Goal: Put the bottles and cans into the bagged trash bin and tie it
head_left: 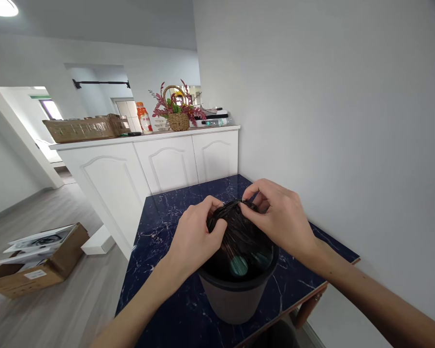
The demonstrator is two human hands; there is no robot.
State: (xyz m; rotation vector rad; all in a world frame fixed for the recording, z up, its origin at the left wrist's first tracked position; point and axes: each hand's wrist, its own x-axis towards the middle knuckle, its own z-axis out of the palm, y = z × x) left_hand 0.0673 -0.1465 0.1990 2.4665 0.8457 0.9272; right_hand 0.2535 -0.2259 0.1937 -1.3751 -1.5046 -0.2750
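A round grey bin with a dark rim stands on a dark blue marbled table. Inside it is a black plastic bag, its top gathered above the rim; greenish round shapes show through the thin plastic. My left hand grips the gathered plastic on the left, thumb and fingers curled round it. On the right, my right hand pinches the top of the bag between thumb and forefinger. Both hands are close together over the bin.
The blue table meets a plain wall at the right. Behind it, a white cabinet bears a cardboard tray, an orange-capped bottle and a flower basket. An open carton and a white box lie on the floor at left.
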